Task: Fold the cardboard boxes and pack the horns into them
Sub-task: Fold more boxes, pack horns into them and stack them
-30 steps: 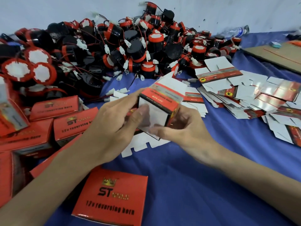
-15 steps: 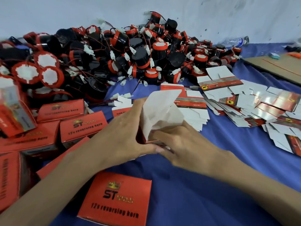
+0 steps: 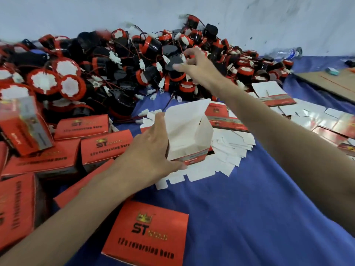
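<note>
Box point(image 3: 189, 135) stands open on blue cloth point(image 3: 249, 217) below a white wall point(image 3: 76, 14), left grip point(image 3: 153, 148) clasping it, right grip point(image 3: 197, 64) spread.

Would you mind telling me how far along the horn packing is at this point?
Done: several closed red boxes lie stacked at the left. In hand: the left hand grips one folded box, standing open-topped with nothing visible inside, while the right hand reaches onto the horn pile, fingers at a black horn. Left: a large heap of loose horns and many flat unfolded cartons.
</note>
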### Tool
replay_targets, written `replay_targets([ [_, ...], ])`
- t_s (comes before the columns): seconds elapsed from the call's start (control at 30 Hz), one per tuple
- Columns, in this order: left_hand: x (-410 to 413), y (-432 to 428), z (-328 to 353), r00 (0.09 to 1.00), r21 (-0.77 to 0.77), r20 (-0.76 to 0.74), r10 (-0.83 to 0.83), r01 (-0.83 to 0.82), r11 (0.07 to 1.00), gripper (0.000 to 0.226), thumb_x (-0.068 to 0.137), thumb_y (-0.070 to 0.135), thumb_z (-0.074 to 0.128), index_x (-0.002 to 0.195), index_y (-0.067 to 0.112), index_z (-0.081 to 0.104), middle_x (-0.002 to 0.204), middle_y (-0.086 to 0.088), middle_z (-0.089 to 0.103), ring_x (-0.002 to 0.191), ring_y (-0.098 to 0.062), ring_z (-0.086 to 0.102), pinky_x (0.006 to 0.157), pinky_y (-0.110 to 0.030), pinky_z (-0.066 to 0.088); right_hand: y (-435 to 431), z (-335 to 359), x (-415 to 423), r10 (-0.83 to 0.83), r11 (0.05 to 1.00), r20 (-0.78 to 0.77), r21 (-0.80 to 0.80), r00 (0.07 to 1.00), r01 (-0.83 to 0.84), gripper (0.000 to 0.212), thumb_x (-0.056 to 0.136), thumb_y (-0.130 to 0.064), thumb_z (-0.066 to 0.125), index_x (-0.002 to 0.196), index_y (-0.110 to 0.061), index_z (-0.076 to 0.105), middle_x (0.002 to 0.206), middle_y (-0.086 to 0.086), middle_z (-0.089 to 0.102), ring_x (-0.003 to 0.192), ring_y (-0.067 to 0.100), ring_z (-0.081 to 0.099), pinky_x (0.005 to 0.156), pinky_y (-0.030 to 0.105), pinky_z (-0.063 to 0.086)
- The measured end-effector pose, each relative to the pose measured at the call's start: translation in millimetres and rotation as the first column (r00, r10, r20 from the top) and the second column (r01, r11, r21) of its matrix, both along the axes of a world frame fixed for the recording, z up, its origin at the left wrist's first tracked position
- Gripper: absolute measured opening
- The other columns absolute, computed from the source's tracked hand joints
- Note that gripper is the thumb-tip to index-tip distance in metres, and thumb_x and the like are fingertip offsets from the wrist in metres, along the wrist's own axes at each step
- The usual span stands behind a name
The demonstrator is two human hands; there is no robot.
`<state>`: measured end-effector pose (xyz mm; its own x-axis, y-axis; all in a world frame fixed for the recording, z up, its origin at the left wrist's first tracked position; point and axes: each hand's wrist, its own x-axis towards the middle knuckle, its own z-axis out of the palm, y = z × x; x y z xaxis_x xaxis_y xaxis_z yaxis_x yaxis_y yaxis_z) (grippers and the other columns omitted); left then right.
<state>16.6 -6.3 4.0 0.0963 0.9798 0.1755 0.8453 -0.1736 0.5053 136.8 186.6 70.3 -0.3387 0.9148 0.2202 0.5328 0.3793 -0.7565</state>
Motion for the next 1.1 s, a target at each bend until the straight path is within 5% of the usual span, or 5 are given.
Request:
replay_targets([
  [0.1,0.1,-0.3,0.2,0.999,-0.008,0.036,0.001,-0.001,1.000,0.091,0.066,0.046,0.082,0.110,0.055,0.004,0.139,-0.001,0.048,0.123,-0.028,0.050,0.081,-0.027,0.034,49.7,-9.5,-37.6,-0.067,0.994,0.128,-0.077,0.989,0.078,0.090,0.081,-0.058,0.065,0.149,-0.016,0.025,0.153,0.016,0.026,0.138,0.033,0.032,0.113,0.042,0.031],
  [0.27,0.5,1.9,-3.6,0.999,0.040,0.037,-0.036,0.034,0.999,0.106,0.067,0.044,0.081,0.134,0.037,-0.001,0.136,0.004,0.048,0.122,-0.018,0.047,0.070,-0.017,0.025,95.0,-11.5,-65.6,-0.033,0.997,0.291,-0.052,0.956,0.050,0.068,0.075,-0.062,0.066,0.129,-0.024,0.052,0.151,0.016,0.024,0.140,0.033,0.024,0.113,0.039,0.024],
  [0.63,0.9,-4.5,2.8,0.993,0.061,0.073,-0.094,0.090,0.994,0.091,0.067,0.045,0.078,0.127,0.040,0.010,0.112,0.021,0.039,0.108,-0.001,0.039,0.070,-0.016,0.026,19.6,-39.3,-33.5,-0.020,0.902,0.653,0.338,0.757,-0.267,0.046,0.074,-0.052,0.064,0.082,-0.007,0.065,0.098,0.012,0.059,0.089,0.029,0.052,0.070,0.031,0.038],
  [0.93,1.0,-4.6,4.3,0.992,0.031,0.043,-0.115,0.113,0.993,0.061,0.062,0.047,0.074,0.090,0.045,0.020,0.085,0.027,0.046,0.075,0.005,0.045,0.069,-0.001,0.034,-36.1,12.9,4.5,0.406,0.856,0.803,-0.167,0.436,-0.489,0.019,0.093,-0.021,0.055,0.104,-0.018,0.071,0.098,-0.003,0.071,0.083,0.013,0.061,0.076,0.024,0.047],
  [1.1,-1.6,-5.2,3.8,0.990,0.037,0.077,-0.115,0.112,0.993,0.064,0.064,0.047,0.077,0.102,0.037,0.026,0.096,0.018,0.053,0.088,-0.007,0.053,0.068,-0.014,0.041,11.4,27.2,-28.0,0.115,0.901,0.505,0.311,0.856,-0.304,0.038,0.088,-0.035,0.061,0.122,-0.019,0.059,0.104,0.001,0.064,0.093,0.014,0.059,0.080,0.012,0.041],
])
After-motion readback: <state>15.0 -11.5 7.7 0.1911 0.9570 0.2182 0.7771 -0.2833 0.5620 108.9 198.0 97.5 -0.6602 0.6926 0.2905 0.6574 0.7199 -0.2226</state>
